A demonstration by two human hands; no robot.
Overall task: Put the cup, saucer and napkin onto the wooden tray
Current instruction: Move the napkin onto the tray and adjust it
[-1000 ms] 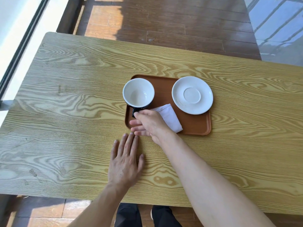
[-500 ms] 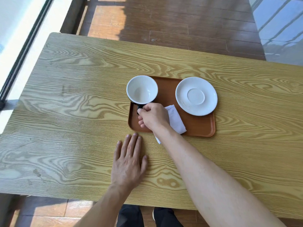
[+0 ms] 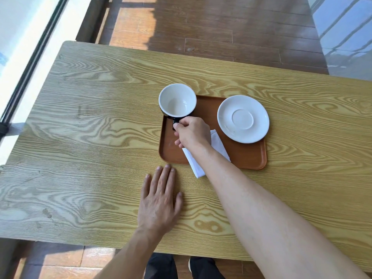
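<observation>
A brown wooden tray (image 3: 247, 158) lies on the table, right of the middle. A cup (image 3: 177, 100), white inside and black outside, hangs over the tray's far left corner, raised. My right hand (image 3: 192, 132) grips its black handle. The white saucer (image 3: 243, 118) rests on the tray's far right part. A white napkin (image 3: 218, 144) lies on the tray under my right wrist, and its near end sticks out over the tray's front edge onto the table. My left hand (image 3: 160, 200) lies flat on the table, fingers apart, just in front of the tray.
The light wooden table (image 3: 90, 137) ends on the left near a window frame (image 3: 24, 67). Beyond the far edge is dark plank floor (image 3: 221, 27). My legs and shoes (image 3: 181, 266) show below the near edge.
My right hand closed on the cup's handle and raised the cup, moving it up and away from me. The napkin's near end now shows beyond the tray's front edge. My left hand stayed put.
</observation>
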